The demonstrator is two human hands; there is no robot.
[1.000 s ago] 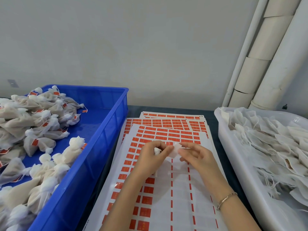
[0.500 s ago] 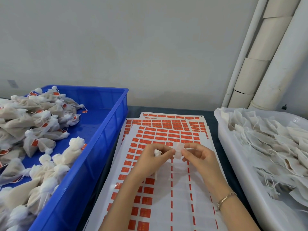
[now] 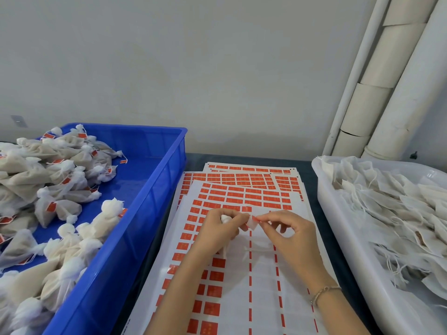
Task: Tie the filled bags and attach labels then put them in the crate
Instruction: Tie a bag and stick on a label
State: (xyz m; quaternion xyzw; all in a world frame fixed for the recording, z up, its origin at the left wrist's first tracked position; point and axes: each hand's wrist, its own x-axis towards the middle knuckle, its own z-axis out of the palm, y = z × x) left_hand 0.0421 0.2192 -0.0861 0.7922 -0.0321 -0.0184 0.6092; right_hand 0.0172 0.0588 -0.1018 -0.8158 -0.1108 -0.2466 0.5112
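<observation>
Blue crate (image 3: 154,189): is sitting at the left edge, close by the hands, likely so each finished bag can be dropped in with a short reach.
Finished bags (image 3: 60,209): are lying heaped inside the crate, tied at the neck and carrying orange tags.
Label sheets (image 3: 242,189): are lying fanned on the table between the two containers, right beneath the hands, keeping fresh labels within reach.
Left hand (image 3: 217,230): is curling round the current bag (image 3: 226,218), clasping its knotted top over the sheets, apparently steadying it for labelling.
Label (image 3: 254,221): is showing between the two hands, orange with a white tab; whether it is touching the bag's string I cannot tell.
Right hand (image 3: 290,235): is pinching the label between thumb and forefinger, seemingly folding or pressing it on.
White tub (image 3: 338,213): is standing at the right, holding untied bags (image 3: 399,201) waiting their turn.
</observation>
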